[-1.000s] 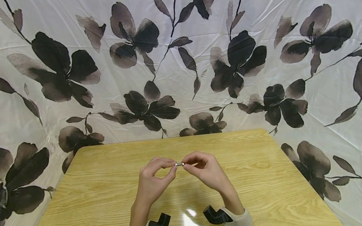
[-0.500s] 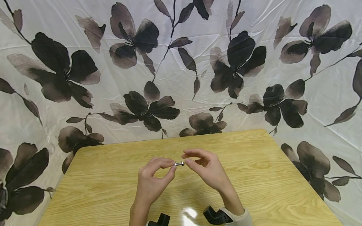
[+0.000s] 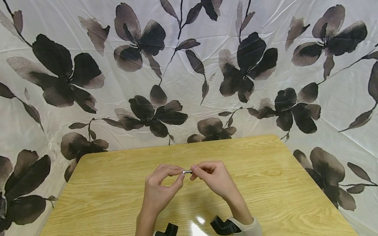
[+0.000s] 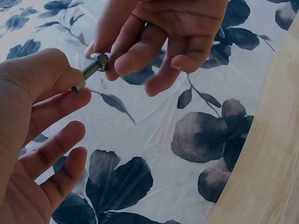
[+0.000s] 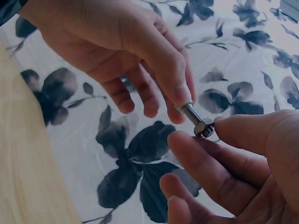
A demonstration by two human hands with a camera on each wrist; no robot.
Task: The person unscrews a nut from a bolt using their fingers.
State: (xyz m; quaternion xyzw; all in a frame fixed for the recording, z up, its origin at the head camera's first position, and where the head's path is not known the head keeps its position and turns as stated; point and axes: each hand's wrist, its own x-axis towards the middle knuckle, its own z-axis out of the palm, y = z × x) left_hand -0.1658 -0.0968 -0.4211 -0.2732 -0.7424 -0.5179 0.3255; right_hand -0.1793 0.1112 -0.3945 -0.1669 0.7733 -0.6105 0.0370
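Note:
A silver threaded bolt (image 3: 187, 171) is held above the table between both hands. My left hand (image 3: 160, 186) pinches one end of it between thumb and forefinger, and that end is mostly covered. In the right wrist view, the bare thread of the bolt (image 5: 191, 112) runs from the left fingertips to a hex nut (image 5: 204, 128) near its other end. My right hand (image 3: 218, 181) pinches the nut with thumb and forefinger. In the left wrist view, the nut (image 4: 99, 61) shows between the right fingertips, while the other fingers of both hands are spread away from the bolt.
Below the hands lies a wood-grain table (image 3: 103, 190). A white cloth (image 3: 206, 108) with dark flowers hangs behind it and along its sides. Black wrist devices (image 3: 224, 226) are worn on both forearms. Light glares off the table's near part.
The right fingers were at the nut, parted from it half a second ago so the nut showed, and now pinch it again with the thumb placed higher. The left hand has barely moved.

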